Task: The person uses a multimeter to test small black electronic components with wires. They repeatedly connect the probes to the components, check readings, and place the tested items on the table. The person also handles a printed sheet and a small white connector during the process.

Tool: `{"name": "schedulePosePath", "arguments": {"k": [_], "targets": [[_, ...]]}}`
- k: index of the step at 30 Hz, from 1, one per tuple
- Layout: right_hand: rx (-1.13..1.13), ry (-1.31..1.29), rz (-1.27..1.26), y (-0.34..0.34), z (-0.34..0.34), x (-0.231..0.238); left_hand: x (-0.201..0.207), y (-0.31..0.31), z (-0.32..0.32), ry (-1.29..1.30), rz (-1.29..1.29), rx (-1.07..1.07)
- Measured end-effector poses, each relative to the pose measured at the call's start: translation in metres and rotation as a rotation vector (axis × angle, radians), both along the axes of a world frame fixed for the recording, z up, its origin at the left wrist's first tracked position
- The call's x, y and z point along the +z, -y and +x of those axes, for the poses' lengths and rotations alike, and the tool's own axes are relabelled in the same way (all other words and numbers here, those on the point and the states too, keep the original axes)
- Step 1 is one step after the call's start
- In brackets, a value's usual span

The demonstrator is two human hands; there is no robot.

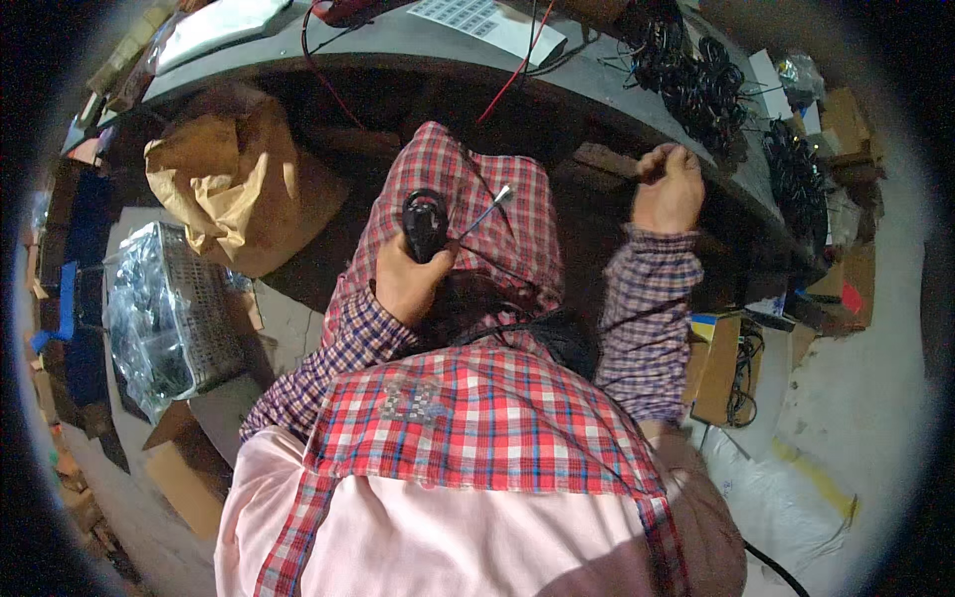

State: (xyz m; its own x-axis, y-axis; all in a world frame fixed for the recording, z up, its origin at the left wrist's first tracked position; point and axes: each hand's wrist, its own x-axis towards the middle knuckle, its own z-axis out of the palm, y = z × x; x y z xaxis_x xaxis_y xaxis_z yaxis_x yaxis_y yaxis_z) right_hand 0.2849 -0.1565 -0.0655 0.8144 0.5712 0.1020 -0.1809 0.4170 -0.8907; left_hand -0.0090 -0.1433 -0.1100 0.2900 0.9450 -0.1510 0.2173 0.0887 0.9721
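My left hand point(406, 284) is closed around a black oval thing point(426, 225), glossy and about palm-sized, above my lap. Whether it is a coiled cable or a solid housing I cannot tell. Beside it a thin lead ends in a small white connector point(503, 194), lying over the red checked apron point(522, 244). At the front edge of the table, my right hand point(668, 189) has its fingers curled in; what they hold, if anything, is hidden. Several bundles of black cable point(686, 75) lie on the table just beyond it.
The grey table point(398, 52) curves across the far side, bearing a printed sheet point(487, 25) and a red wire point(517, 75). To the left stand a brown paper sack point(224, 189) and a plastic-lined basket point(204, 308). A cardboard box point(716, 378) and a white sack point(776, 497) are at right.
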Motion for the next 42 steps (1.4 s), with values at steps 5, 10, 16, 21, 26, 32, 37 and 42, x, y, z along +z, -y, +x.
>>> {"name": "schedulePosePath", "arguments": {"k": [5, 10, 16, 21, 26, 32, 37, 42], "targets": [[0.359, 0.643, -0.321, 0.009, -0.039, -0.018, 0.003, 0.001, 0.006, 0.047, 0.005, -0.008], [0.575, 0.637, -0.446, 0.016, -0.079, -0.034, 0.014, 0.0, 0.003, 0.015, -0.003, -0.061], [0.483, 0.684, -0.504, 0.031, -0.102, -0.027, 0.0, 0.005, 0.009, 0.137, -0.084, 0.008], [0.494, 0.63, -0.498, 0.044, -0.123, -0.03, 0.006, 0.008, 0.013, 0.182, -0.203, 0.047], [0.31, 0.972, -0.397, 0.045, -0.135, -0.028, 0.009, 0.003, 0.012, 0.462, -0.573, -0.054], [0.528, 0.657, -0.399, 0.048, -0.139, -0.025, -0.004, 0.004, 0.018, 0.519, -0.597, -0.042], [0.76, 0.153, -0.371, 0.046, -0.126, -0.028, -0.006, 0.001, 0.012, 0.511, -0.561, -0.109], [0.979, -0.126, -0.392, 0.043, -0.111, -0.03, 0.0, 0.004, 0.01, 0.422, -0.527, -0.154]]}}
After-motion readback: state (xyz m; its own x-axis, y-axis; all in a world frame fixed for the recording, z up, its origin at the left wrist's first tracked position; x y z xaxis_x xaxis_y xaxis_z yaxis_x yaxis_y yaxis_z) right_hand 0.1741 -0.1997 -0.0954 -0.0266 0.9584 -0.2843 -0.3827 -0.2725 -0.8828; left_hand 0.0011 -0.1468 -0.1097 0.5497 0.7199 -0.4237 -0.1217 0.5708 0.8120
